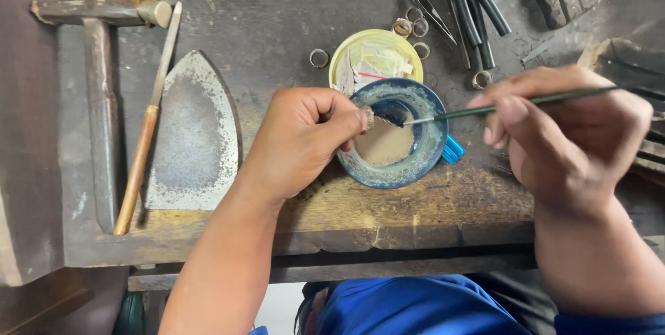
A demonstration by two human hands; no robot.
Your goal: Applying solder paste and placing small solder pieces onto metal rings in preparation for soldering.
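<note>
My left hand (298,137) pinches a small metal ring (368,119) between thumb and forefinger, held over the left rim of a round blue dish (432,142) with pale brownish liquid in it. My right hand (568,130) grips a thin green-handled brush (512,104). Its tip reaches left to the ring above the dish. A yellow lid (346,58) with small paper scraps lies just behind the dish.
Loose metal rings (318,58) lie scattered on the worn wooden bench (277,16). A hammer (104,65), a wooden-handled file (145,134) and an iron-shaped metal plate (194,134) sit at the left. Tweezers and pliers (471,9) lie at the back right.
</note>
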